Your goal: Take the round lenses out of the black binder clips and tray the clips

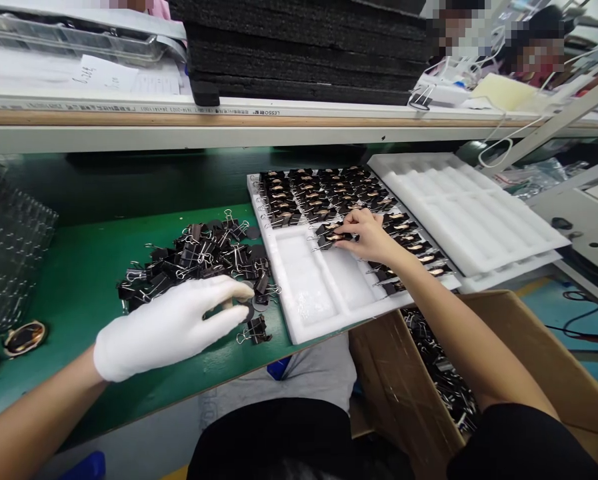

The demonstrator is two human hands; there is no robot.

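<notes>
My left hand [179,323], in a white glove, hovers at the near edge of a heap of black binder clips [203,250] on the green table. Its thumb and fingers are apart beside a dark round disc [249,312]; nothing shows held between them. A loose clip [259,329] lies just below the fingertips. My bare right hand [363,235] pinches a clipped black piece [331,235] over the white foam tray [303,327]. Rows of similar clipped pieces [319,193] fill the tray's far and right compartments, while its near-left compartments are bare.
White foam trays [469,207] are stacked at the right. A cardboard box [403,387] of clips stands below the table edge. Clear stacked trays [9,247] and round parts [25,339] are at the left. A shelf [143,138] crosses behind, bearing black foam sheets [303,50].
</notes>
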